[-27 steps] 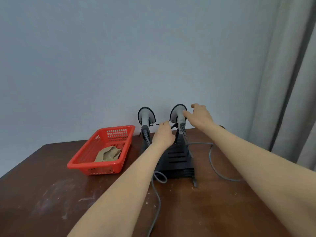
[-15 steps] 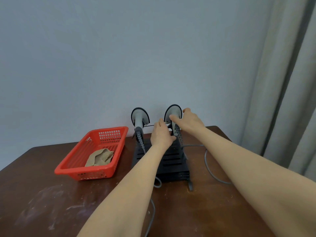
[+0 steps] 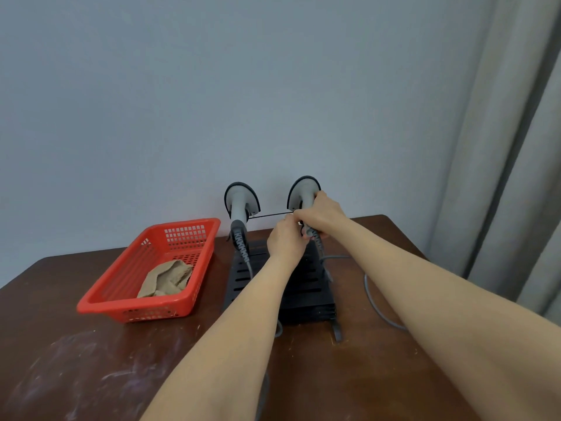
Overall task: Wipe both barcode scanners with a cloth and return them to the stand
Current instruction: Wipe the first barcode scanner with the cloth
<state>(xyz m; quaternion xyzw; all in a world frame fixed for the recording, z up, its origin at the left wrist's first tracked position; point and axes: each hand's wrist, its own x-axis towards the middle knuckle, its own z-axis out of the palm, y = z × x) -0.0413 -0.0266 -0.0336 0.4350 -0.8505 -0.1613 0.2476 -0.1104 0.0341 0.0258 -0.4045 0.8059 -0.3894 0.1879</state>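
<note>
Two grey barcode scanners stand upright in a black slotted stand (image 3: pixel 306 294) at the back of the wooden table. The left scanner (image 3: pixel 240 202) stands untouched. My right hand (image 3: pixel 321 214) is wrapped around the handle of the right scanner (image 3: pixel 303 191). My left hand (image 3: pixel 285 240) presses against the same handle just below, fingers curled by it; whether it grips is unclear. A tan cloth (image 3: pixel 167 279) lies crumpled in the red basket (image 3: pixel 127 306), away from both hands.
Grey cables (image 3: pixel 376 305) trail from the scanners over the table on the right and under my left arm. A thin black rod (image 3: pixel 270 214) links the two scanners. The wall is right behind the stand, and a curtain (image 3: pixel 510 177) hangs at the right.
My right hand slid from the right scanner's head down onto its handle and closed. My left hand moved up to meet it. The head camera shifted slightly.
</note>
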